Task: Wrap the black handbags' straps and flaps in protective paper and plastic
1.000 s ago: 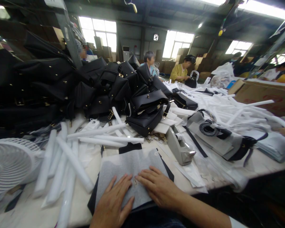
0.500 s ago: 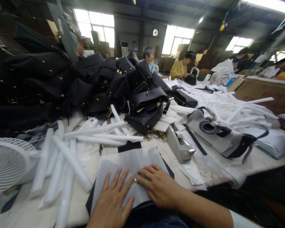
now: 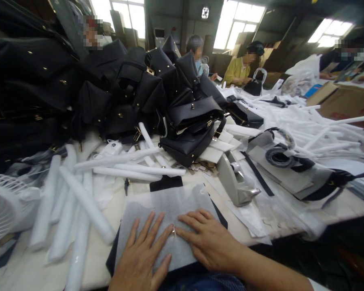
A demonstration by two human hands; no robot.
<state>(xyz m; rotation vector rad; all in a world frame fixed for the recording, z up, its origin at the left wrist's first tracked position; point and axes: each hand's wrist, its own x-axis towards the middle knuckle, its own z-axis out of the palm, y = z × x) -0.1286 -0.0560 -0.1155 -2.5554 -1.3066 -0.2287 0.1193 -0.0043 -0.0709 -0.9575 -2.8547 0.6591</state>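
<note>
A thin white translucent sheet [image 3: 170, 198] lies over a black bag [image 3: 221, 214], whose edges show at both sides. A small gold metal fitting [image 3: 174, 231] pokes through the sheet near its middle. My left hand [image 3: 142, 250] rests flat on the sheet with its fingers spread, the index fingertip beside the fitting. From the right, my right hand [image 3: 204, 238] also lies on the sheet, fingers stretched out, its index fingertip close to the fitting's other side. Neither hand grasps anything. Most of the bag is hidden under the sheet and hands.
Black bags [image 3: 188, 109] are heaped at the back left. White foam tubes [image 3: 87, 206] and a white fan [image 3: 9, 210] stand left. To the right are a grey tape dispenser [image 3: 235, 182], a roll of clear tape [image 3: 279, 157] and a cardboard box [image 3: 348, 101]. Several people sit beyond.
The camera view has tilted downward slightly, so the background sits higher. Both hands stay flat on the sheet, with almost no shift around the fitting.
</note>
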